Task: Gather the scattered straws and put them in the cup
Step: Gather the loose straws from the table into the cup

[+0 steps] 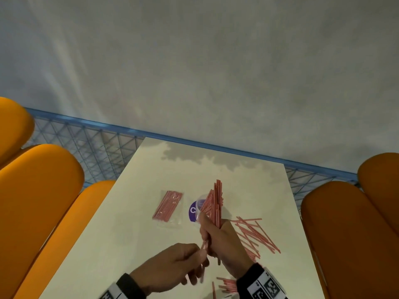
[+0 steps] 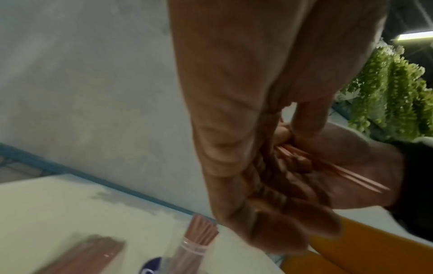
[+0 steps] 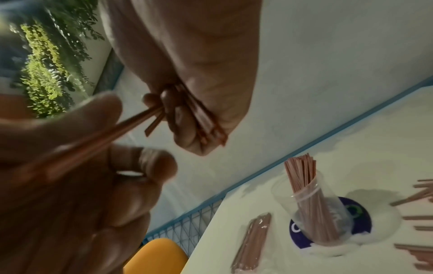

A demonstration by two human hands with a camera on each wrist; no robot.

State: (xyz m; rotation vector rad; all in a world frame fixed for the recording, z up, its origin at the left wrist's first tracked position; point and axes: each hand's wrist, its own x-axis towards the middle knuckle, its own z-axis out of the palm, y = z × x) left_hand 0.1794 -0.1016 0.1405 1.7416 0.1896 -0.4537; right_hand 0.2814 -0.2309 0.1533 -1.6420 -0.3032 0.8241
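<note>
A clear cup (image 1: 200,200) (image 3: 328,213) stands on a purple round coaster (image 1: 192,210) mid-table, with a bundle of red-and-white straws (image 1: 216,195) upright in it. Just in front of the cup my right hand (image 1: 216,236) (image 3: 82,176) grips a few straws (image 3: 131,120). My left hand (image 1: 200,262) (image 3: 192,111) meets it from the left, its curled fingers pinching thin straws (image 2: 293,163). Several loose straws (image 1: 254,234) lie scattered right of the cup. More straws (image 1: 226,284) lie near the front edge.
A clear packet of straws (image 1: 167,207) lies left of the cup on the cream table (image 1: 129,212). Orange chairs (image 1: 38,180) (image 1: 345,223) flank both sides. A blue mesh fence (image 1: 97,143) runs behind the table's far edge.
</note>
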